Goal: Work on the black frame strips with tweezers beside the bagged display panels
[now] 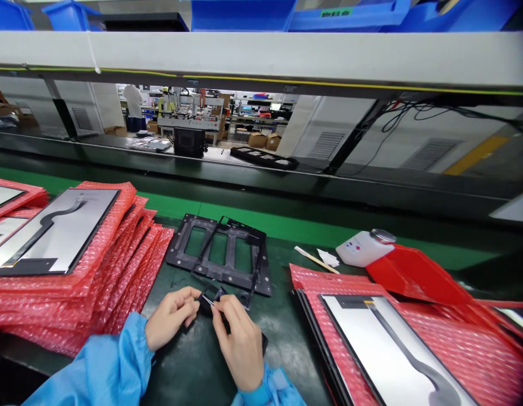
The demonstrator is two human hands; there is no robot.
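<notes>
My left hand (170, 316) and my right hand (238, 338) meet over the dark green bench, both in blue sleeves. Their fingers are curled and pinched on a small black part (211, 293) held between them. The right fingertips pinch a thin pale strip at its edge. Just beyond lies a black plastic frame (221, 254) with several rectangular openings, flat on the bench.
A tall stack of red bubble-wrap sleeves with a grey panel (53, 231) on top stands at the left. More red sleeves and a panel (392, 349) lie at the right, with a white bottle (365, 247), a red tray (413, 273) and a wooden stick (316, 260). A green conveyor (286, 223) runs behind.
</notes>
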